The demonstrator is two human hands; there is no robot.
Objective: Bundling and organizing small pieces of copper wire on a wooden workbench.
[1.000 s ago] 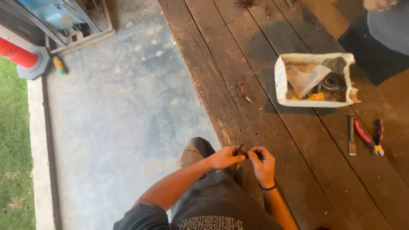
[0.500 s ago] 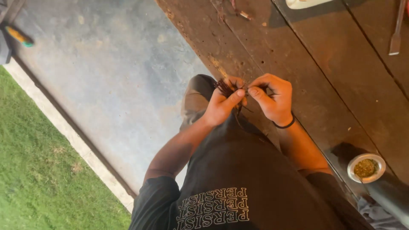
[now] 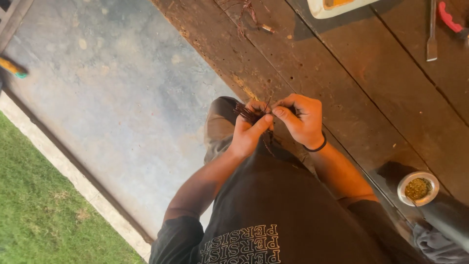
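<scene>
Since the view swung down a second ago: the white tray (image 3: 337,7) and the tools have slid to the top edge of the head view, and the person's lap now fills the middle. Both hands have stayed together on the same small thing.
Left hand (image 3: 246,134): closed, thumb laid along a bundle of thin dark-red strands (image 3: 250,115) and pinching it against the fingers.
Right hand (image 3: 303,120): closed too, fingertips nipping the bundle from the other side; a black wristband (image 3: 317,146) sits on that wrist.
Where the strands are: held in the air between the two hands, just above the knee and over the edge of the wooden deck (image 3: 371,102); a few ends hang down below the thumbs.
What the change means: judging by the unchanged grip, only the head has moved. The fiddling with the strands looks to be at the same stage, neither set down nor let go.
White tray: only a corner shows, with something orange-yellow in it; the rest is cut off.
Small metal bowl (image 3: 417,188): stands on the deck by the right elbow, well apart from the hands, holding a greenish-brown crumbly stuff.
Tools: red-handled pliers (image 3: 449,17) and a flat metal tool (image 3: 431,34) lie near the tray, untouched.
Loose strands (image 3: 246,12): a little tangle on the deck, beyond the hands.
Ground: concrete floor (image 3: 122,98) beside the deck, then grass (image 3: 39,210).
</scene>
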